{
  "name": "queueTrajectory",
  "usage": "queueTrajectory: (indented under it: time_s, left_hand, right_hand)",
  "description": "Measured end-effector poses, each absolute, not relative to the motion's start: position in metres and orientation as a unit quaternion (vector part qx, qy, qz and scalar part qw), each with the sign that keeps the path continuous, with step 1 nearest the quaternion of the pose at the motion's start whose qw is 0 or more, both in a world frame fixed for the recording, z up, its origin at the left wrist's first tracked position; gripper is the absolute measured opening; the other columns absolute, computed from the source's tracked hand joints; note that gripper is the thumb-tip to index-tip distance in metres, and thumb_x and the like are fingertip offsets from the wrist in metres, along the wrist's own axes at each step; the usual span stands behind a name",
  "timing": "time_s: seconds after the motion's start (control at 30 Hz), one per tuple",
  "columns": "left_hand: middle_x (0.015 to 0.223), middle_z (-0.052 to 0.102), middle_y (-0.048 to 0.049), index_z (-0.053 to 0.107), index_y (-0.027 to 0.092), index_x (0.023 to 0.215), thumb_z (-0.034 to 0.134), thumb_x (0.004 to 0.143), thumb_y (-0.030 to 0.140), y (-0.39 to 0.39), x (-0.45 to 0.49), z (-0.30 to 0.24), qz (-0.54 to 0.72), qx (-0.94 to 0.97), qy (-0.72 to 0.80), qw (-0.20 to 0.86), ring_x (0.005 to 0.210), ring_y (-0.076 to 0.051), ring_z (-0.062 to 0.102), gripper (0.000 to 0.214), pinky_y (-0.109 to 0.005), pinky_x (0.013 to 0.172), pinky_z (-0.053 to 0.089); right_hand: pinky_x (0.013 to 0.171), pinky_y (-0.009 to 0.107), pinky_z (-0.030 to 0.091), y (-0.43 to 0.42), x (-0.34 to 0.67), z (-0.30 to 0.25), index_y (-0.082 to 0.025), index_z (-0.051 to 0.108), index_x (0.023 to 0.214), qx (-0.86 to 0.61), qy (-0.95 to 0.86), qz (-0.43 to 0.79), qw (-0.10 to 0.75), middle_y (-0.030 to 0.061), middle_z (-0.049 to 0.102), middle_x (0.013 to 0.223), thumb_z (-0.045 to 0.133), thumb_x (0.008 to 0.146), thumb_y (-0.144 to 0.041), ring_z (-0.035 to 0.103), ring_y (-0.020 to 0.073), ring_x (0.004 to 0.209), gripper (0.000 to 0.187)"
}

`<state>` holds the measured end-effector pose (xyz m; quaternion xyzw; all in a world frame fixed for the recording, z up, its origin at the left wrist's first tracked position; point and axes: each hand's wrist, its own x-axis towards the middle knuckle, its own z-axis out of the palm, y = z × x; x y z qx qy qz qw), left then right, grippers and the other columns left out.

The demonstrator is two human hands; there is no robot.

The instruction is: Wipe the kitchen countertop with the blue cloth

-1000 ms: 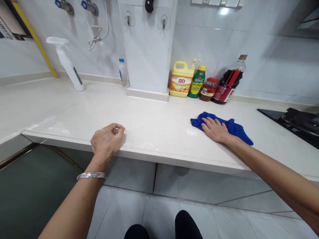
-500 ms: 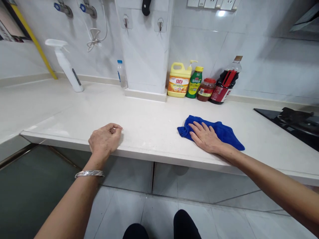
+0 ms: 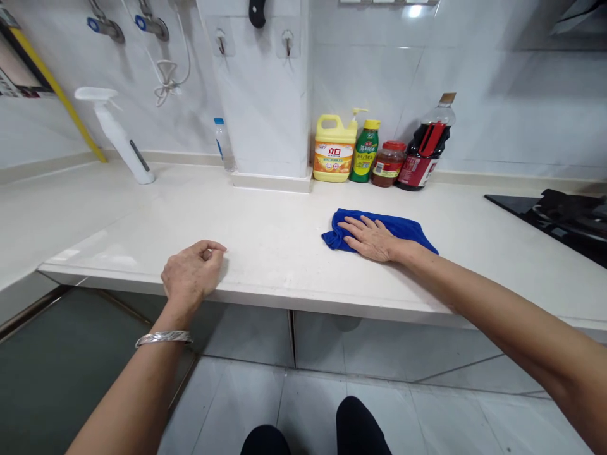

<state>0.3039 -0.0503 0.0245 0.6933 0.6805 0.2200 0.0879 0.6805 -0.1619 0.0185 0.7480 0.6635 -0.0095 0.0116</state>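
A blue cloth (image 3: 403, 227) lies spread on the white countertop (image 3: 265, 240), right of the middle. My right hand (image 3: 372, 239) presses flat on top of it with the fingers stretched out and apart, covering part of the cloth. Over at the counter's front edge on the left, my left hand (image 3: 193, 270) rests in a loose fist, thumb against the curled fingers. I see nothing held in it. A silver bangle (image 3: 164, 338) circles the left wrist.
Along the wall stand a yellow detergent jug (image 3: 333, 148), a green bottle (image 3: 365, 151), a red-lidded jar (image 3: 387, 164) and a dark sauce bottle (image 3: 425, 148). Leftward are a water bottle (image 3: 224, 145) and a white spray bottle (image 3: 118, 139). A black stove (image 3: 559, 218) sits right.
My right hand and the blue cloth have moved left and slightly farther back across the counter. My left hand stays at the front edge; the camera view has shifted a little.
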Motion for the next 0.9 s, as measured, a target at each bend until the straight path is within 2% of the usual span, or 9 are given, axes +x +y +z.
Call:
queueTrajectory:
  time_s: [0.17,0.43,0.67,0.9]
  left_hand:
    - [0.091,0.072,-0.0066,0.074,0.034,0.1,0.045,0.086,0.038,-0.05,0.305,0.025,0.217,0.693,0.683,0.081,0.091,-0.032,0.063,0.032,-0.04,0.078,0.046]
    - [0.086,0.069,-0.0021,0.074,0.031,0.104,0.047,0.088,0.038,-0.051,0.305,0.028,0.204,0.701,0.679,0.077,0.085,-0.026,0.058,0.032,-0.035,0.077,0.043]
    - [0.084,0.068,-0.0012,0.074,0.032,0.101,0.049,0.086,0.038,-0.052,0.306,0.029,0.209,0.696,0.683,0.074,0.083,-0.025,0.057,0.03,-0.033,0.075,0.041]
    - [0.084,0.068,0.0001,0.074,0.031,0.103,0.049,0.087,0.037,-0.053,0.305,0.029,0.217,0.698,0.679,0.072,0.082,-0.023,0.057,0.03,-0.031,0.073,0.041]
  right_hand:
    - [0.118,0.069,0.023,-0.141,0.695,0.011,-0.037,0.028,0.157,0.753,0.658,0.004,-0.023,-0.0027,0.022,0.167,0.017,0.099,-0.064,0.02,0.04,0.15,0.065]
    - [0.121,0.063,0.021,-0.132,0.713,0.012,-0.036,0.032,0.156,0.795,0.604,-0.007,-0.052,-0.003,0.025,0.166,0.019,0.097,-0.067,0.022,0.0375,0.15,0.068]
    - [0.119,0.065,0.021,-0.139,0.739,0.009,-0.034,0.033,0.156,0.849,0.525,0.001,-0.061,-0.0006,0.026,0.166,0.018,0.096,-0.068,0.024,0.0399,0.149,0.071]
    - [0.111,0.071,0.029,-0.141,0.743,0.003,-0.029,0.039,0.153,0.884,0.461,0.038,-0.068,0.0124,0.036,0.16,0.018,0.094,-0.07,0.035,0.0494,0.14,0.075]
